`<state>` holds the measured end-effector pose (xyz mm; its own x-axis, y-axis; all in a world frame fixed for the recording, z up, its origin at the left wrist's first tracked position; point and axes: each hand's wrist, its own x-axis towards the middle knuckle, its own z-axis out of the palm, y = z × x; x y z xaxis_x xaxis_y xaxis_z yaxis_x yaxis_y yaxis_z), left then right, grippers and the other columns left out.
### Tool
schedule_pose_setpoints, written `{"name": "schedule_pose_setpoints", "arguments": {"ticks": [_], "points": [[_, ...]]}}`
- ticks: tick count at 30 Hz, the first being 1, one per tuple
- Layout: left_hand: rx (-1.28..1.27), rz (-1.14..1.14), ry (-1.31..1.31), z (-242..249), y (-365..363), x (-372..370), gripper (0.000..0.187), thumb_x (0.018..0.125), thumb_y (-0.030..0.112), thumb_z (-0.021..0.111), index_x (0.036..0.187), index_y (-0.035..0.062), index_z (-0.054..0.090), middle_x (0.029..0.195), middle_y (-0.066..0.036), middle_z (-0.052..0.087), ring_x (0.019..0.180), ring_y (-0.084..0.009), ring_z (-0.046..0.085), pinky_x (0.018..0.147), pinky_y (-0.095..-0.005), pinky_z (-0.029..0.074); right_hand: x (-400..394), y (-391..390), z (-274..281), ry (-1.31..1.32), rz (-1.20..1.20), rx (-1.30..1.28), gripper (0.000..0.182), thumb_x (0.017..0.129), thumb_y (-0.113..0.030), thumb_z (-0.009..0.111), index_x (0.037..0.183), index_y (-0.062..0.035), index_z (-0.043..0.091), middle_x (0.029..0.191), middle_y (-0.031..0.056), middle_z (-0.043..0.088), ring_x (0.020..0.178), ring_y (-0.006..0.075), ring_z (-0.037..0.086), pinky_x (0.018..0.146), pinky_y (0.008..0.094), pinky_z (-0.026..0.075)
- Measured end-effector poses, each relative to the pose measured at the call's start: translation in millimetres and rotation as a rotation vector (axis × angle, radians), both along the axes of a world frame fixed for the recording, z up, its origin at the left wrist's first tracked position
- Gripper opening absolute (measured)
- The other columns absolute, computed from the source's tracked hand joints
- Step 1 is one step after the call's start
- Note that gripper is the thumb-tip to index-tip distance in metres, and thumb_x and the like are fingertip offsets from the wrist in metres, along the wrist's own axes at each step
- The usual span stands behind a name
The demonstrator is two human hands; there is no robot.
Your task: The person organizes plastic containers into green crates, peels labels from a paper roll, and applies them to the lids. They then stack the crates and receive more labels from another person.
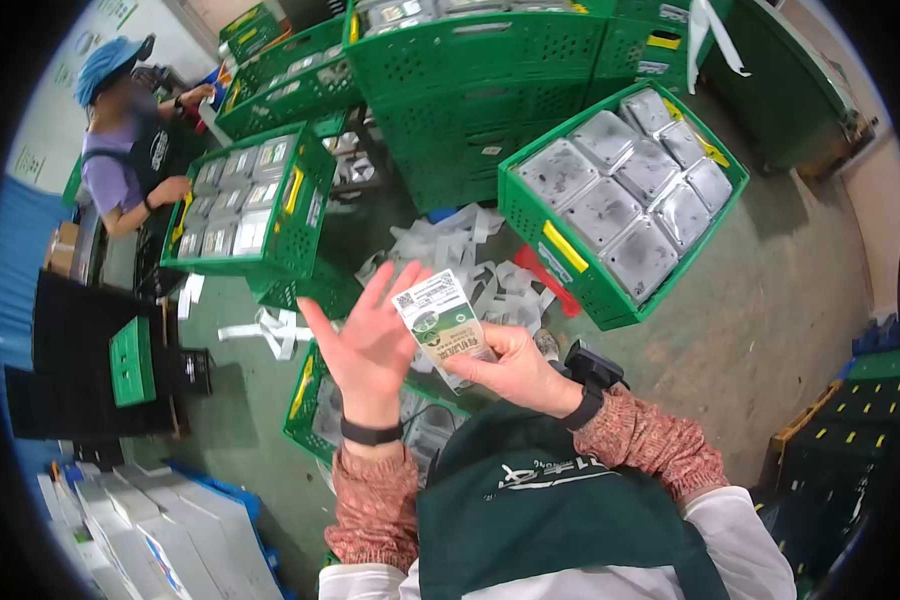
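Observation:
My right hand [515,372] pinches the lower edge of a printed label card [440,318], which has a QR code and a green picture. Beside the card, on its left, my left hand [370,335] is raised with the palm showing and the fingers spread, holding nothing. Below my hands stands a green crate [303,408] with clear plastic packs, partly hidden by my arms. To the right, a green crate [598,312] is filled with several clear-lidded square trays [605,212].
A co-worker [120,165] stands at the upper left, one hand on a green crate [315,200] of packs. Stacked green crates [460,110] rise ahead. White strips [450,240] and a red item [548,280] litter the floor. White boxes [180,540] stand lower left.

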<state>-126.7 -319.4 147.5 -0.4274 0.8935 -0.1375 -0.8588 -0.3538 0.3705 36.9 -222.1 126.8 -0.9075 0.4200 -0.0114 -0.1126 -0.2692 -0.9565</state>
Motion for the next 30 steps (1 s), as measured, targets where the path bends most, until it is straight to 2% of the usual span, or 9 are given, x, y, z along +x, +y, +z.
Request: {"name": "schedule_pose_setpoints", "arguments": {"ticks": [2, 4, 7, 10, 13, 19, 23, 27, 30], "points": [[-0.084, -0.013, 0.286, -32, -1, 15, 0.102, 0.084, 0.075, 0.046, 0.14, -0.0095, 0.036, 0.143, -0.023, 0.044, 0.131, -0.0342, 0.045, 0.109, -0.0479, 0.036, 0, 4, -6, 0.038, -0.085, 0.074, 0.022, 0.091, -0.009, 0.066, 0.112, -0.002, 0.068, 0.099, -0.0023, 0.07, 0.089, 0.0033, 0.059, 0.075, 0.0241, 0.051], [-0.369, -0.145, 0.634, -29, 8, 42, 0.036, 0.094, 0.022, 0.063, 0.119, -0.0034, 0.06, 0.115, -0.014, 0.067, 0.104, -0.0225, 0.065, 0.093, -0.0346, 0.051, 7, 3, -19, -0.035, -0.137, 0.065, 0.02, 0.086, -0.015, 0.073, 0.101, -0.0017, 0.069, 0.09, 0.0004, 0.071, 0.081, 0.009, 0.064, 0.07, 0.0278, 0.052], [-0.42, -0.033, 0.573, -31, 33, 56, 0.017, 0.091, 0.002, 0.061, 0.108, 0.0002, 0.066, 0.1, -0.007, 0.07, 0.09, -0.0135, 0.066, 0.082, -0.0272, 0.053, 24, 32, -12, -0.211, -0.136, 0.816, 0.027, 0.077, -0.025, 0.08, 0.091, -0.0042, 0.07, 0.079, 0.0045, 0.067, 0.07, 0.0217, 0.065, 0.064, 0.0326, 0.052], [-0.476, -0.107, 0.958, -36, 55, 56, 0.022, 0.091, 0.002, 0.062, 0.113, -0.0002, 0.064, 0.1, -0.002, 0.068, 0.09, -0.0079, 0.06, 0.08, -0.0259, 0.05, 35, 81, 34, -0.186, -0.491, 0.953, 0.028, 0.072, -0.029, 0.082, 0.082, -0.0077, 0.067, 0.075, 0.0065, 0.064, 0.072, 0.0265, 0.064, 0.064, 0.0356, 0.051], [-0.456, -0.254, 1.219, -25, 92, 66, 0.028, 0.092, 0.003, 0.06, 0.12, 0.0008, 0.059, 0.108, -0.006, 0.066, 0.092, -0.0101, 0.059, 0.08, -0.0259, 0.049, 40, 128, 32, -0.19, -0.282, 0.922, 0.02, 0.076, -0.021, 0.078, 0.085, -0.0075, 0.066, 0.08, 0.006, 0.064, 0.076, 0.0264, 0.063, 0.065, 0.0351, 0.051], [-0.531, -0.258, 1.014, -64, 159, 81, 0.005, 0.092, 0.003, 0.061, 0.095, -0.0009, 0.064, 0.086, 0.001, 0.06, 0.08, -0.0064, 0.053, 0.073, -0.0224, 0.043, 66, 188, 8, -0.207, -0.33, 1.056, 0.012, 0.078, -0.012, 0.073, 0.087, -0.0092, 0.066, 0.077, 0.0049, 0.059, 0.069, 0.0259, 0.062, 0.062, 0.0361, 0.051], [-0.658, -0.364, 0.691, -70, 190, 93, 0.009, 0.089, 0.003, 0.066, 0.097, 0.0005, 0.064, 0.09, 0.002, 0.063, 0.083, -0.0042, 0.055, 0.074, -0.0209, 0.046, 77, 231, -8, -0.248, -0.336, 0.942, 0.011, 0.078, -0.009, 0.075, 0.084, -0.0052, 0.067, 0.078, 0.0084, 0.064, 0.067, 0.0275, 0.063, 0.061, 0.0343, 0.052], [-0.693, -0.445, 0.723, -74, 204, 98, 0.017, 0.089, 0.003, 0.068, 0.105, -0.0013, 0.068, 0.095, -0.001, 0.07, 0.082, -0.0047, 0.061, 0.074, -0.0219, 0.049, 71, 325, -46, -0.478, -0.678, 0.527, 0.013, 0.082, -0.012, 0.071, 0.089, -0.0016, 0.066, 0.082, 0.0114, 0.068, 0.067, 0.0199, 0.065, 0.062, 0.0311, 0.051], [-0.769, -0.435, 0.781, -62, 205, 82, 0.02, 0.09, 0.003, 0.067, 0.11, -0.0014, 0.069, 0.096, -0.002, 0.071, 0.083, -0.0046, 0.062, 0.074, -0.0215, 0.049, 41, 376, -94, -0.511, -0.773, 0.506, 0.032, 0.078, -0.02, 0.074, 0.101, 0.0001, 0.064, 0.089, 0.0191, 0.069, 0.075, 0.0274, 0.069, 0.067, 0.0374, 0.053]]}}
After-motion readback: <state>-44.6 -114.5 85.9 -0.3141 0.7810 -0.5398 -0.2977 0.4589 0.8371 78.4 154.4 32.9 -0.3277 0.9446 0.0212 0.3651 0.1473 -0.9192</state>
